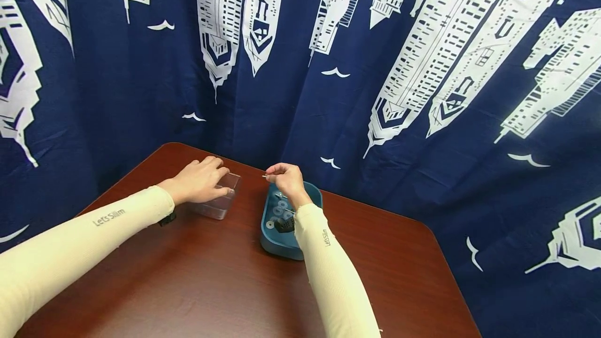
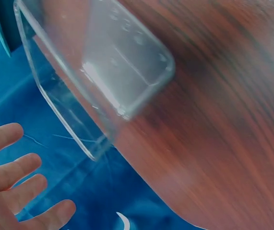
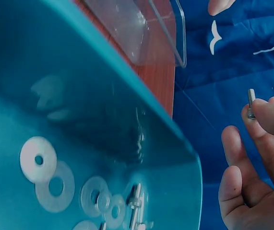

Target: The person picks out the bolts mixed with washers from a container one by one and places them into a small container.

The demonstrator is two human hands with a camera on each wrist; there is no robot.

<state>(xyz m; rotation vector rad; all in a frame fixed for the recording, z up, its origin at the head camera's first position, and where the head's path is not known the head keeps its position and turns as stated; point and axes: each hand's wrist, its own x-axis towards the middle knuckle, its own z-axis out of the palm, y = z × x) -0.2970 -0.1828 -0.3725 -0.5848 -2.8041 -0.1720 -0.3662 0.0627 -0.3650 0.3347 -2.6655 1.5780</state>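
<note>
We pinch one small screw [image 3: 251,99] between the thumb and forefinger of the right hand [image 1: 287,180], its head by the fingertips and its threaded end projecting free. The remaining right fingers bend loosely, apart from the screw. In the head view, the screw is just beyond the far end of the blue tray [image 1: 274,246], on the side toward the clear box [image 1: 213,212].

For a sound hold, we should grip close to the head and press lightly; a hard squeeze on so short a part could make it roll or spring out. The exposed thread is best left uncovered, so that its direction can be read.

The fingers of the left hand [image 1: 199,180] are spread and grasp nothing. That hand is over the box, with the fingers seen by the left wrist camera apart from the wall. Should the box need steadying, we would judge light contact sufficient.

Inside the tray lie washers [image 3: 38,159] and bolts [image 3: 135,206]. Tray and box stand apart on the brown table [image 1: 188,280], before a blue curtain [image 1: 281,103].
</note>
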